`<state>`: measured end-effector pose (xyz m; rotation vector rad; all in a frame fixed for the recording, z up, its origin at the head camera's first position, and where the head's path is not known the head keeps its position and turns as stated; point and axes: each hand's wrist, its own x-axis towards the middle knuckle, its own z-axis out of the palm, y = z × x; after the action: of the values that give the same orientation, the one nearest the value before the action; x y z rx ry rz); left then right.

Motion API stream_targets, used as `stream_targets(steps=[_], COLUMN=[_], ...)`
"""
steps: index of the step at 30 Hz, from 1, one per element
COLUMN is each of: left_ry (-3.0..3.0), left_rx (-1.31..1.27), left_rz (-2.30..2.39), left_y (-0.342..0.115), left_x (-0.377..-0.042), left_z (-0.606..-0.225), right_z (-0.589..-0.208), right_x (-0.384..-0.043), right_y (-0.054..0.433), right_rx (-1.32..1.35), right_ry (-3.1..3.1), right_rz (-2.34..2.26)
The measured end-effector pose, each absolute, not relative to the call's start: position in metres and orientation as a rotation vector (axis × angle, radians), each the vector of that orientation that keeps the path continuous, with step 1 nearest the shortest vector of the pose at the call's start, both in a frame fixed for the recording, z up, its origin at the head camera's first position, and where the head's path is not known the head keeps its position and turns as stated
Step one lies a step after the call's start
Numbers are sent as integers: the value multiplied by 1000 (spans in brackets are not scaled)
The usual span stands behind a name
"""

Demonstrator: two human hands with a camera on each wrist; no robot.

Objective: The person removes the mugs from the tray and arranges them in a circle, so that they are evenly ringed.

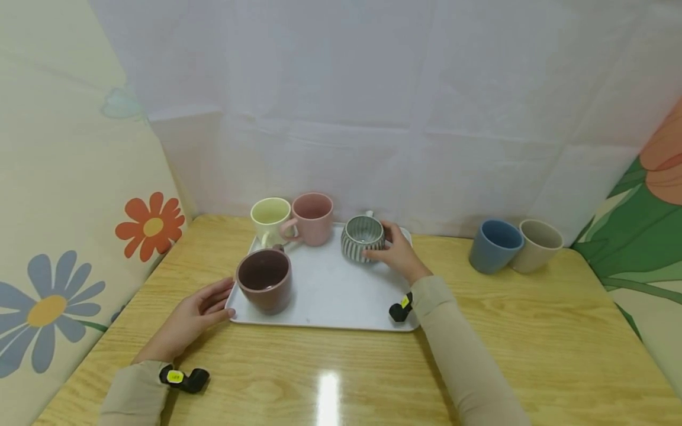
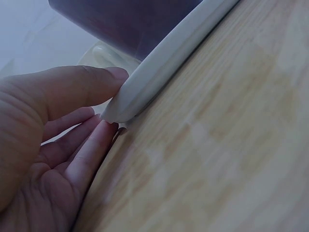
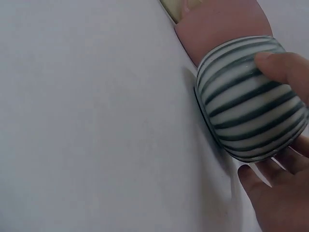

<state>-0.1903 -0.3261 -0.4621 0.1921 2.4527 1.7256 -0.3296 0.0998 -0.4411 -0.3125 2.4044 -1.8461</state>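
A green-and-white striped mug (image 1: 363, 241) is at the back right of the white tray (image 1: 330, 290), its handle pointing to the back. My right hand (image 1: 396, 251) grips this mug from the right, thumb on its near side, as the right wrist view (image 3: 285, 179) also shows. Whether its base touches the tray cannot be told. At the tray's front left corner, my left hand (image 1: 194, 313) pinches the rim (image 2: 154, 63), thumb over it and fingertips against its outer side. Close by stands a brown mug (image 1: 266, 284) on the tray.
Behind the brown mug are a pale green mug (image 1: 270, 219) and a pink mug (image 1: 314, 219) at the tray's back left. On the wooden table (image 1: 266, 373), a blue cup (image 1: 492, 248) and a beige cup (image 1: 535, 248) stand at the right, before a white cloth (image 1: 346, 118).
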Motion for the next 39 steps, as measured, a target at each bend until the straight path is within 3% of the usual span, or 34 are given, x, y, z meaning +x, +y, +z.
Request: stream_targets(steps=[39], left_ry=[2441], left_rx=[192], left_rz=[1726], left_y=[-326], left_x=[-190], left_z=[-462], right_z=[-441], right_x=[-307], right_y=[91], right_rx=[-137], right_ry=[2595], right_rz=[-1763])
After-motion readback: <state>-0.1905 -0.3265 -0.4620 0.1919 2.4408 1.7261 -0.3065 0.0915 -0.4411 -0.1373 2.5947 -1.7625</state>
